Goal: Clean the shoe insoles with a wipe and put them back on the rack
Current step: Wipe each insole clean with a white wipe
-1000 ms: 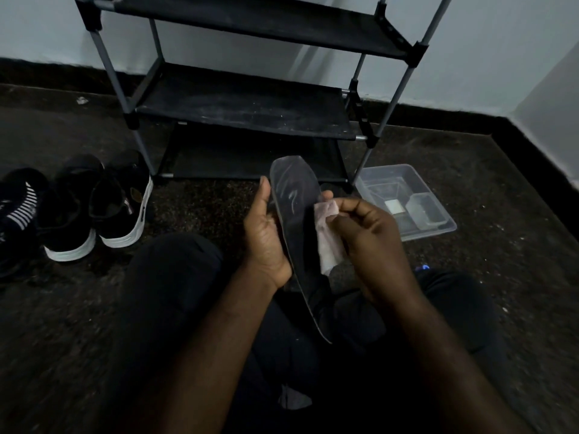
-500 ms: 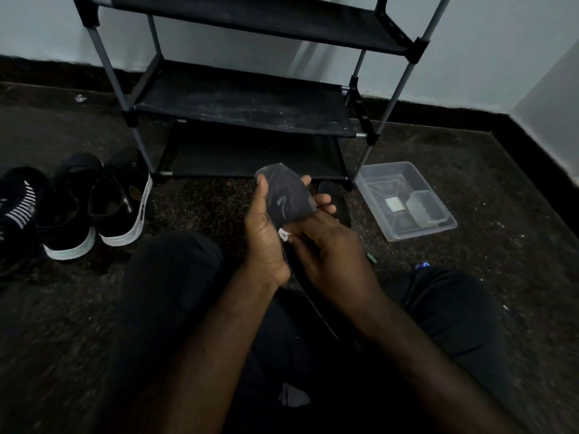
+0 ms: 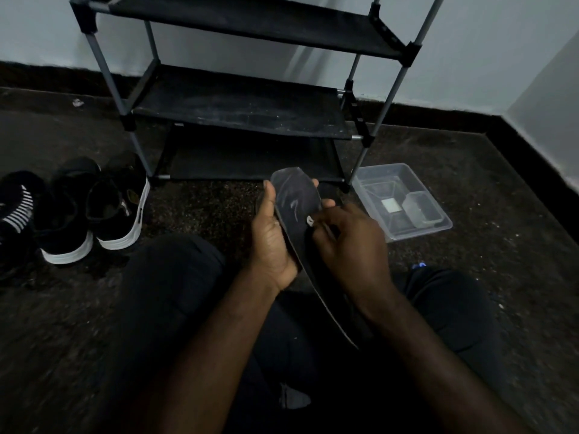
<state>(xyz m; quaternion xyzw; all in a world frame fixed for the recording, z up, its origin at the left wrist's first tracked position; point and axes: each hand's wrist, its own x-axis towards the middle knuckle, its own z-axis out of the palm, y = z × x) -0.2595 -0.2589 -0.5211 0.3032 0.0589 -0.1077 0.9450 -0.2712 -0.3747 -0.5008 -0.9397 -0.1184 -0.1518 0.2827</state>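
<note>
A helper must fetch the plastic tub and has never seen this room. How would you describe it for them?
Find the black shoe rack against the wall. On the floor by its front right leg sits the clear plastic tub, a smaller clear container inside it. It is the only see-through thing here; the dark shoes stand on the rack's left.

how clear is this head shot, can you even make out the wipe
Head view: dim and underexposed, so the black insole in the left hand merges with the dark trousers; the wipe shows only as a pale sliver under the right hand; a sheen marks the insole's toe; the wide lens splays the rack poles; the floor at lower left is smeared.
</note>
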